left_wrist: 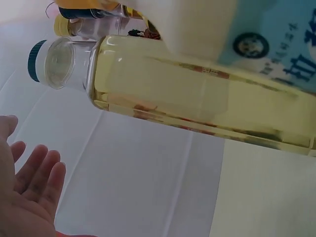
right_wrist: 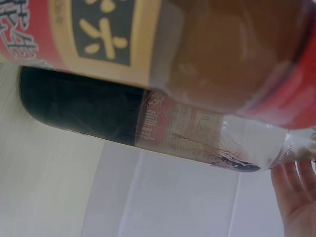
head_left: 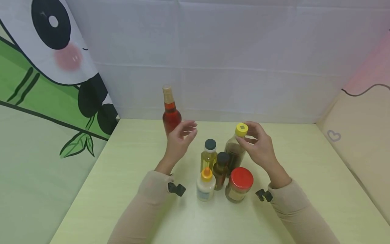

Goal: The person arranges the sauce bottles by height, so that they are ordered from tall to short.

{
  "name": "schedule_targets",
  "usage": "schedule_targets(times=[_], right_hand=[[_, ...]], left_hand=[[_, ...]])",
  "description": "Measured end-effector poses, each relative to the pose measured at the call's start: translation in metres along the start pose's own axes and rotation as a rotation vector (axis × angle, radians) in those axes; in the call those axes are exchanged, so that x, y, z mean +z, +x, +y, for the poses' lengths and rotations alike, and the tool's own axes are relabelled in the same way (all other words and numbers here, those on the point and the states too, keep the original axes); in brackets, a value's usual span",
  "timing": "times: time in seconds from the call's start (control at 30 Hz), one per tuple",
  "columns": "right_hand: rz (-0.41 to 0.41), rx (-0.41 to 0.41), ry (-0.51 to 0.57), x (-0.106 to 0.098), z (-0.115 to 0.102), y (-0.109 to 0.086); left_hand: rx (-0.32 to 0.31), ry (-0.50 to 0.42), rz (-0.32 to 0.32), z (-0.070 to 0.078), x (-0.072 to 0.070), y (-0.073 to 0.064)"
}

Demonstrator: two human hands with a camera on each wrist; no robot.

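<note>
My right hand (head_left: 259,144) holds a glass bottle of dark sauce (head_left: 235,152) at its neck, thumb and fingers around it just under the yellow cap (head_left: 241,129). In the right wrist view, the fingers (right_wrist: 291,182) curve behind the neck of this bottle (right_wrist: 177,126). My left hand (head_left: 179,139) has relaxed fingers with nothing between them. It overlaps the lower part of a red bottle (head_left: 171,117) with a gold neck, at the back left. To the right of the left hand stands a bottle of yellow oil (head_left: 208,159) with a dark green cap.
A small brown bottle (head_left: 220,173) with a black cap stands amid the group. In front are a white squeeze bottle (head_left: 205,189) with an orange tip and a red-lidded jar (head_left: 237,186). A white cloth wall (head_left: 225,61) rises behind the table (head_left: 115,203); printed panels flank it.
</note>
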State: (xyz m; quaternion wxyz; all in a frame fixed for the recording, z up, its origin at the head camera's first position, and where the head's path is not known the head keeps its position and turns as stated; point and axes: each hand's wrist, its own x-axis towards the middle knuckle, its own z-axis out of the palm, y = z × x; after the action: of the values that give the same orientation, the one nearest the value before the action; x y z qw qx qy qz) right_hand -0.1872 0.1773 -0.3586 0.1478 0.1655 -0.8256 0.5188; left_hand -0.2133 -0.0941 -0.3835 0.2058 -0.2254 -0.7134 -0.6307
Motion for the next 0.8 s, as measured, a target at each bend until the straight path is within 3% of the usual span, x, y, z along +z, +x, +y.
schedule_targets(times=[0.27,0.5,0.8], right_hand=[[-0.003,0.016,0.019,0.0,-0.001,0.0],[0.0,0.002,0.017,0.0,-0.002,-0.001],[-0.001,0.008,0.019,0.0,-0.002,-0.001]], left_hand=[[-0.06,0.024,-0.033,0.001,0.007,-0.006],[-0.032,0.024,-0.096,0.04,0.01,-0.012],[-0.016,-0.03,-0.189,0.037,0.013,-0.017]])
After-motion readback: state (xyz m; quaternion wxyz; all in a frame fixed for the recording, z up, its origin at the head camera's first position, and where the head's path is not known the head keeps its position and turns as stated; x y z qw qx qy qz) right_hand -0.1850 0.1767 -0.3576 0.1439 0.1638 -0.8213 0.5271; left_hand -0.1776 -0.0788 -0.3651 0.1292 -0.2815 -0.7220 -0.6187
